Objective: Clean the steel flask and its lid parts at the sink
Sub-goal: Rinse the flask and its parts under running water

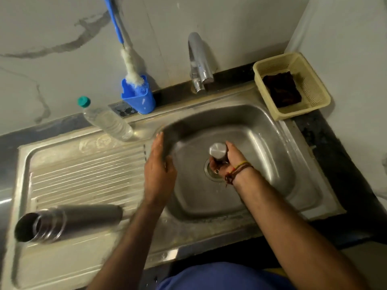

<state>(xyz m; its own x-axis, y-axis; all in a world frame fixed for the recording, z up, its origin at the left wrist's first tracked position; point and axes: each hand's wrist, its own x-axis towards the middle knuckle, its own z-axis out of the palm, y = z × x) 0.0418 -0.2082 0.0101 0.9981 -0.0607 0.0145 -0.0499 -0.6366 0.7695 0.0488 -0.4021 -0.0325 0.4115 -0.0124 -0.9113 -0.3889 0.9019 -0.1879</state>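
The steel flask (69, 220) lies on its side on the ribbed drainboard (83, 172) at the left, with its open mouth toward the lower left. My right hand (227, 159) grips the steel flask lid (217, 152) over the drain (211, 171) in the sink basin (261, 155). My left hand (160, 164) hovers at the basin's left edge with straight fingers, holding nothing. Whether other lid parts sit under my right hand is hidden.
A chrome tap (199, 61) stands behind the basin. A blue holder (139, 96) with a bottle brush (130, 65) and a clear plastic bottle (106, 120) are at the back left. A cream basket (291, 84) holding a dark scrub pad (281, 90) sits at the back right.
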